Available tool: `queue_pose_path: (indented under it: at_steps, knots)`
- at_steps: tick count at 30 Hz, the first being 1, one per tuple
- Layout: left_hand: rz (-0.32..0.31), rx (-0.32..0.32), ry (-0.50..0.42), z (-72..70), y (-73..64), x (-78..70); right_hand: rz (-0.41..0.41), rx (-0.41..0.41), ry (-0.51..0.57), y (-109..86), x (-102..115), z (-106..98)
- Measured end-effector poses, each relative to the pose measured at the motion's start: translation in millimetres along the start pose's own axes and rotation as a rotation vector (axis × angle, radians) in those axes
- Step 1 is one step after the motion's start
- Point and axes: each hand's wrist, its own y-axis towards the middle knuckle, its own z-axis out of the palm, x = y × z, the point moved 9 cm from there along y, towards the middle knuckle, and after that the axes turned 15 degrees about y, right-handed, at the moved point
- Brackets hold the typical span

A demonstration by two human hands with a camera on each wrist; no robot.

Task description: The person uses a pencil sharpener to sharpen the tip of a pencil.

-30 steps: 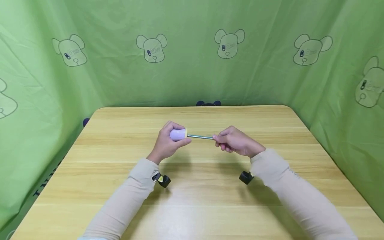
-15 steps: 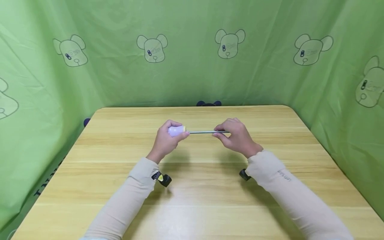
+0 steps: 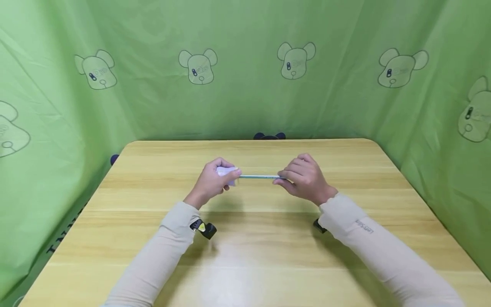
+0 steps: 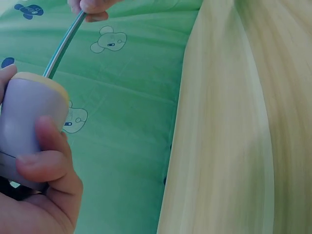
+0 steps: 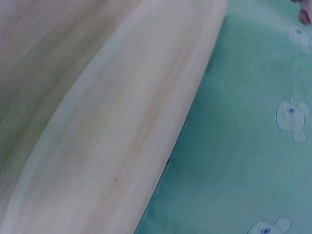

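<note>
My left hand grips a lilac pencil sharpener with a pale yellow rim. Its thumb lies across the sharpener's near side in the head view. A shiny teal and silver pencil runs from the sharpener's yellow end, level above the table, to my right hand. Thumb and fingers of that hand pinch the pencil's far end, which they partly hide. The left wrist view shows the pencil entering the rimmed end, its point hidden inside. Only a bit of a hand appears in the right wrist view's top corner.
Beneath both hands is a light wooden table with rounded far corners. Green curtains printed with bear heads hang behind it and at both sides. Each wrist carries a small black camera.
Around the pencil, my right hand has turned from knuckles low to back of hand up, gripping farther over it. The left thumb has shifted across the sharpener. The head view has tipped slightly upward.
</note>
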Motion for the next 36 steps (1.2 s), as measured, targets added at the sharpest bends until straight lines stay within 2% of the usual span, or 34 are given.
queue_pose_path:
  at_steps: [3,7,10,13,15,17,21,23,24,26,28,30,32,33,36]
  knots:
    - [-0.019,0.025,-0.001,0.8,-0.8,1.0,-0.046,0.025,0.035,0.9,7,5]
    - [-0.031,0.03,0.006,1.8,-0.6,1.3,-0.064,0.055,0.106,-0.8,11,11]
    - [-0.027,0.029,0.016,4.6,0.5,3.8,-0.037,0.068,0.146,-4.6,10,15]
    - [-0.023,0.032,0.011,8.6,0.9,8.6,0.041,0.095,0.172,-8.8,6,18]
    - [-0.007,0.021,0.012,10.1,0.8,10.5,0.148,0.12,0.228,-11.5,-2,21]
    - [0.03,-0.015,0.03,8.9,0.4,9.3,0.313,0.147,0.321,-15.2,-14,24]
    - [0.172,-0.15,0.142,2.8,-1.5,-1.6,0.833,0.157,0.591,-33.4,-46,35]
    - [0.255,-0.22,0.202,1.1,-4.3,-8.9,1.071,0.164,0.68,-45.3,-57,40]
    - [0.294,-0.249,0.224,0.7,-6.3,-12.5,1.172,0.171,0.717,-50.4,-60,41]
    - [0.356,-0.291,0.249,0.6,-10.1,-18.4,1.325,0.202,0.783,-57.7,-63,45]
    - [0.394,-0.313,0.255,0.4,-13.3,-23.0,1.474,0.219,0.89,-64.7,-64,49]
    - [0.389,-0.312,0.248,0.0,-13.4,-23.8,1.589,0.21,0.963,-69.1,-63,51]
    - [0.348,-0.295,0.232,-0.9,-10.6,-21.1,1.638,0.192,0.998,-69.6,-62,51]
    - [0.318,-0.283,0.221,-1.5,-8.8,-19.3,1.636,0.177,1.004,-68.0,-62,51]
    - [0.208,-0.241,0.159,-3.6,-3.1,-10.8,1.52,0.172,0.928,-58.9,-64,46]
